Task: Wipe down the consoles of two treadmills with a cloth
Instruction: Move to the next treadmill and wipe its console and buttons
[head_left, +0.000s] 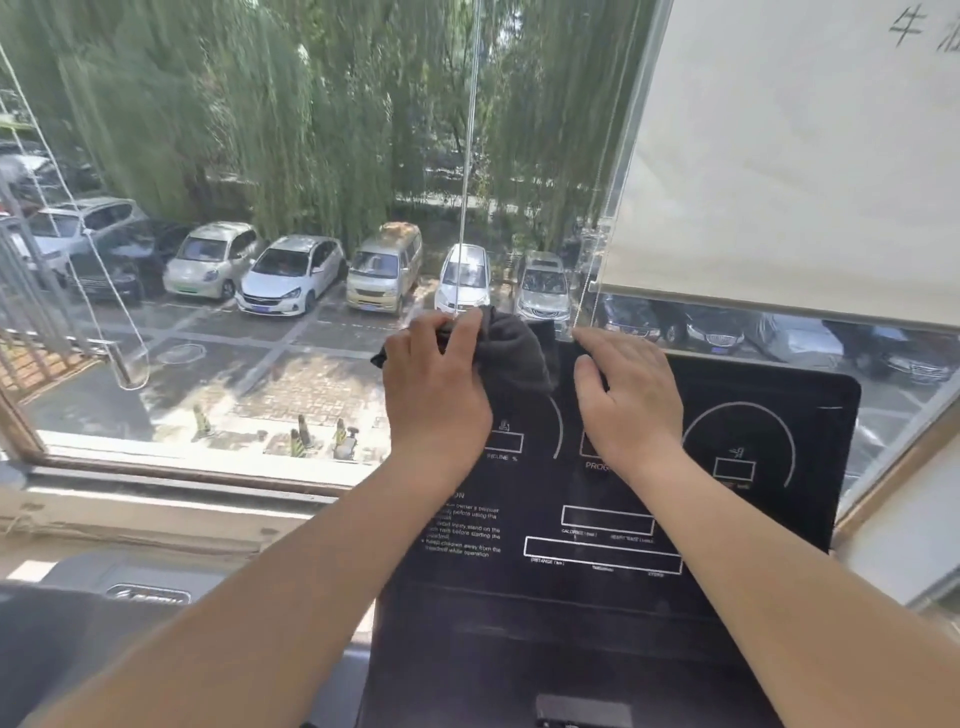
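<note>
The left hand grips a dark cloth at the top edge of the console. The right hand rests flat beside it, holding nothing.

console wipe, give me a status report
Left hand grips cloth at console top edge. Right hand flat on console top. Blind cord hangs just above left hand.

A gym room on an upper floor. A black treadmill console marked INCLINE, CALORIES and DISTANCE stands at a window. Part of another machine is near left and a blind far right. Parked cars lie below outside.
</note>
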